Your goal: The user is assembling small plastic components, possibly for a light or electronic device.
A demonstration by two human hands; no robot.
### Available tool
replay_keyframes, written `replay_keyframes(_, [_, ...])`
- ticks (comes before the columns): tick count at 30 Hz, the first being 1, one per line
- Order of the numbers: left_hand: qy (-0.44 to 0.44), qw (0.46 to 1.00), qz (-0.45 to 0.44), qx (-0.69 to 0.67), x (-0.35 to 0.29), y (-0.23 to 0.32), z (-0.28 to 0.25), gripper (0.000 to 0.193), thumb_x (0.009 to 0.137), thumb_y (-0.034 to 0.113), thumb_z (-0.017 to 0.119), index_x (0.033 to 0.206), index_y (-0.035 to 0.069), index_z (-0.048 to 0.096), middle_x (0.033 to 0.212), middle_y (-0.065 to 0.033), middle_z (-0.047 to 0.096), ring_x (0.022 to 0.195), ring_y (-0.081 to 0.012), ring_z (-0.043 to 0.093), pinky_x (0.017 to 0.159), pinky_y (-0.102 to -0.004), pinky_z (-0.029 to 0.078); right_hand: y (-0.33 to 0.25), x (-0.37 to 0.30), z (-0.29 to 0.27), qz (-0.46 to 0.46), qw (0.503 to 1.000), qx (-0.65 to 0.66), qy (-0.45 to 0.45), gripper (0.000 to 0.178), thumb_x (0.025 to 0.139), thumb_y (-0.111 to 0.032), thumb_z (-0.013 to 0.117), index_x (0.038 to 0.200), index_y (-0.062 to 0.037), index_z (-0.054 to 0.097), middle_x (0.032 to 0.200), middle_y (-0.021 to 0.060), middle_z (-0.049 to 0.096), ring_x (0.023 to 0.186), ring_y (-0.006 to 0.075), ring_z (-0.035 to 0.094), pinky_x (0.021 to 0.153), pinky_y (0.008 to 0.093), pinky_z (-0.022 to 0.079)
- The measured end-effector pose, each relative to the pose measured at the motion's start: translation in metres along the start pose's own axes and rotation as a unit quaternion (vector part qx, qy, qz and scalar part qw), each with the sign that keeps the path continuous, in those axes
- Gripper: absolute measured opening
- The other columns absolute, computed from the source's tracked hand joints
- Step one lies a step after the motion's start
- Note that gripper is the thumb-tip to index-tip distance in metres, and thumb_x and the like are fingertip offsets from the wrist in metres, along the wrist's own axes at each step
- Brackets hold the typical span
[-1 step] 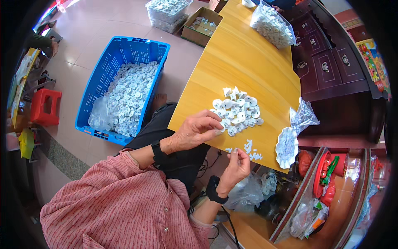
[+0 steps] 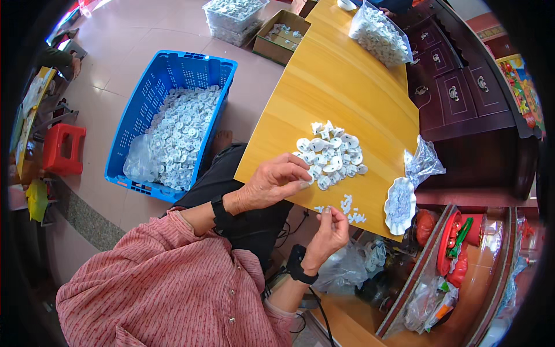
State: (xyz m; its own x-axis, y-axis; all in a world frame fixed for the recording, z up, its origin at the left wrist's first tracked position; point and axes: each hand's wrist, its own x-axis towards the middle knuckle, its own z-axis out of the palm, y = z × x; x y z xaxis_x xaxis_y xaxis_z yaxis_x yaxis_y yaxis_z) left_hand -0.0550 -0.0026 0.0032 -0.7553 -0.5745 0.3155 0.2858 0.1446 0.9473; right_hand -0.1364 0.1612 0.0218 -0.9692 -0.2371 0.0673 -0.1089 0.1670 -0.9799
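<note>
My left hand (image 2: 274, 182) is at the near left edge of a loose pile of white plastic pieces (image 2: 332, 153). Its thumb and fingers are curled round the edge of a white plastic piece (image 2: 311, 178), partly hidden by the fingertips. My right hand (image 2: 328, 236) is over the table's near edge, thumb and forefinger pinched together. Whatever is in that pinch is too small to make out. Right by those fingertips lie several tiny white plastic parts (image 2: 355, 217) scattered on the yellow wooden table (image 2: 289, 104).
A white scalloped dish (image 2: 388, 222) of tiny parts and a clear plastic bag (image 2: 425, 163) are at the table's right edge. A filled bag (image 2: 380, 36) sits farther back. On the left floor stand a blue crate (image 2: 115, 156) and a red stool (image 2: 63, 149); dark drawers (image 2: 454, 92) stand right.
</note>
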Motion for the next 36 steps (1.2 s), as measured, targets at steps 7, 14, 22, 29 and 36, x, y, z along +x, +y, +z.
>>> replay_keyframes(7, [-0.026,0.995,-0.042,-0.091,0.0,0.0,-0.003,0.03,0.088,0.0,0.068,0.118,0.0,0.064,0.12,-0.0093,0.058,0.108,-0.0161,0.06,0.091,-0.0289,0.052,-0.014,-0.005,0.012,0.033,0.999,0.009,-0.039,0.015,0.092,-0.001,0.064,0.105,0.0062,0.066,0.091,0.0065,0.066,0.077,0.0102,0.061,0.069,0.023,0.052])
replay_keyframes(14, [-0.067,0.985,-0.037,-0.157,-0.002,-0.011,-0.005,0.038,0.088,0.0,0.07,0.125,-0.001,0.059,0.127,-0.0105,0.053,0.116,-0.018,0.056,0.096,-0.0318,0.051,-0.024,-0.012,0.028,0.027,0.996,0.041,-0.079,0.018,0.093,-0.001,0.062,0.109,0.0071,0.065,0.093,0.0076,0.066,0.078,0.0117,0.063,0.072,0.0237,0.053])
replay_keyframes(22, [-0.077,0.963,-0.074,-0.249,-0.002,-0.004,-0.002,0.036,0.089,0.001,0.07,0.123,0.001,0.059,0.112,-0.0034,0.062,0.099,-0.0096,0.061,0.09,-0.0272,0.053,-0.019,-0.012,0.033,-0.048,0.993,0.074,-0.077,0.015,0.092,0.001,0.066,0.106,0.0056,0.065,0.101,0.0084,0.065,0.086,0.012,0.062,0.078,0.0244,0.052])
replay_keyframes(29, [-0.087,0.946,-0.127,-0.284,-0.002,-0.002,-0.005,0.038,0.088,0.002,0.072,0.125,0.002,0.059,0.108,-0.0018,0.063,0.096,-0.0075,0.061,0.086,-0.0248,0.054,-0.024,-0.014,0.032,-0.072,0.995,0.041,-0.063,0.015,0.092,0.001,0.065,0.106,0.0053,0.065,0.103,0.0081,0.065,0.086,0.0104,0.06,0.077,0.0235,0.051])
replay_keyframes(36, [-0.114,0.951,-0.1,-0.27,-0.001,-0.005,-0.008,0.038,0.09,0.003,0.07,0.126,0.001,0.058,0.116,-0.0051,0.057,0.104,-0.0127,0.061,0.091,-0.0272,0.054,-0.038,-0.017,0.038,0.031,0.992,0.108,-0.062,0.017,0.094,-0.003,0.064,0.107,0.0069,0.064,0.097,0.0094,0.067,0.083,0.011,0.063,0.074,0.022,0.051])
